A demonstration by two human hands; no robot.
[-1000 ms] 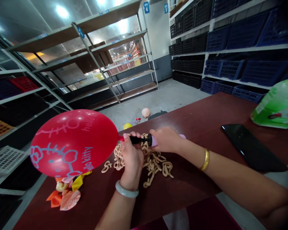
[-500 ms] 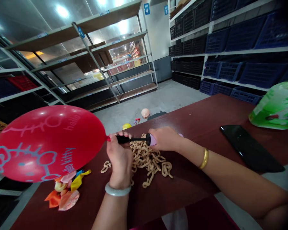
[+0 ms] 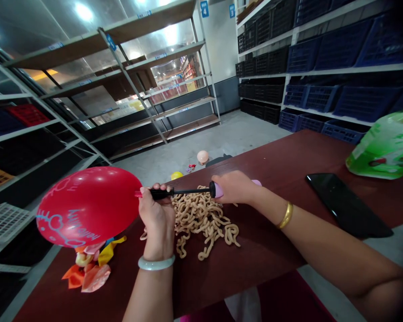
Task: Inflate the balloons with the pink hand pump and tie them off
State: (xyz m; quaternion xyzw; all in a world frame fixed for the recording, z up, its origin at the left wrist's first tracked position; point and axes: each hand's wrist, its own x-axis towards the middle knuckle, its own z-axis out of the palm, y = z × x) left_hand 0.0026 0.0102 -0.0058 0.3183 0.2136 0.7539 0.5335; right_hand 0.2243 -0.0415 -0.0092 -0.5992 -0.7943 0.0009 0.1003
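My left hand is closed around the black barrel of a balloon pump, near its nozzle end. A red balloon with blue "hello kitty" print is inflated, and its neck meets the nozzle beside my left thumb. Wrapped round the pump's lilac handle is my right hand; the thin black rod shows between both hands. Below the pump lies a heap of tan, curled, rope-like strands, partly hidden by my left hand. Under the red balloon, several uninflated balloons in orange, pink, yellow and blue lie on the table.
On the dark red table, a black phone-like slab lies to the right, near a green and white bag. Beyond the table, a pale balloon and a yellow one show near the floor. Shelves with crates line the walls.
The red balloon appears smaller and turned, its print now lower. My left hand has shifted left, and a longer stretch of the pump's rod shows, with the handle slightly farther right.
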